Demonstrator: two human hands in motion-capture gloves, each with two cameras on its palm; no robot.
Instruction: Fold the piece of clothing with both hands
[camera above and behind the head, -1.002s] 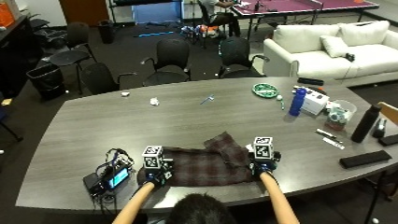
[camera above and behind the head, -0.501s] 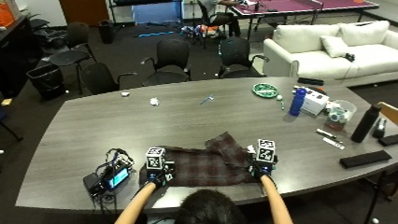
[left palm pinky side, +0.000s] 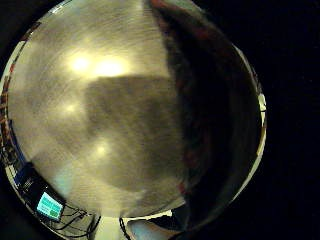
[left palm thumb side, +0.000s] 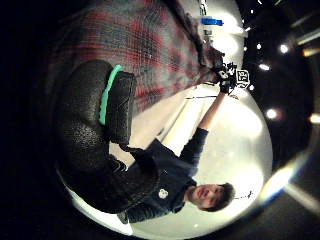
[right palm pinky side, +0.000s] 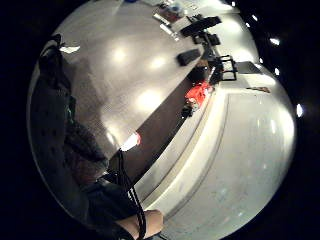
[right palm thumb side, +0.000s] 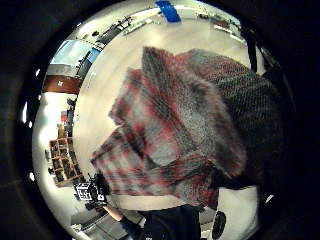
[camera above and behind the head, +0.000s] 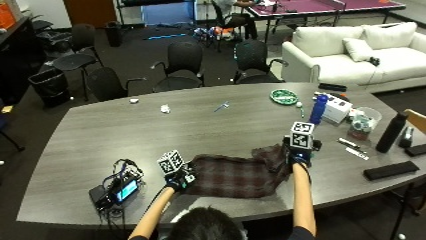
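One plaid garment (camera above and behind the head: 233, 175), two gloved hands.
Left hand (camera above and behind the head: 180, 180) and right hand (camera above and behind the head: 297, 156) each pinch one end on the table (camera above and behind the head: 120, 130).

A long grey wood-grain desk (camera above and behind the head: 133, 130) stands before black office chairs (camera above and behind the head: 183, 62), a white sofa (camera above and behind the head: 346, 50) and a purple-topped table (camera above and behind the head: 319, 6).

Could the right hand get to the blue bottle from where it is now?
Probably yes. The right hand, now at the plaid garment's right edge, has bare table between it and the blue bottle standing beyond it; nothing blocks the way, though it must let go of the cloth first.
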